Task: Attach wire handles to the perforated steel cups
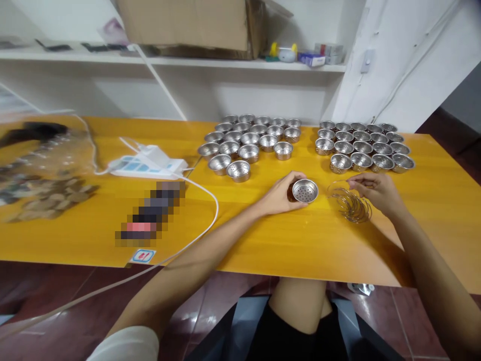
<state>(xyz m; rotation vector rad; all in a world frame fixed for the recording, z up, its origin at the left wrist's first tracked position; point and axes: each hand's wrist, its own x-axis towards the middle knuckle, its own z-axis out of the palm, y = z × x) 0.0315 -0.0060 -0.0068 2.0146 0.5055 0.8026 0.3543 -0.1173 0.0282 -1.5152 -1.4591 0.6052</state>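
Observation:
In my left hand (283,194) is a small round metal strainer cup (305,191), its perforated bottom facing up toward me. The fingers and thumb wrap round its side, just above the yellow table. To the right, my right hand (379,191) pinches a thin wire ring (336,183) between thumb and fingertips. Below those fingertips lies a loose pile of similar wire rings (355,208). Beyond my hands stand two groups of the same metal cups, one at the back middle (249,139) and one at the back right (363,147).
A white power strip (150,165) sits left of the cups, its cable (215,215) looping across the table (248,245). Farther left are brown pieces (56,198) and a clear plastic bag (67,153). A pixelated object (150,213) lies near the front. A cardboard box (188,22) rests on the shelf.

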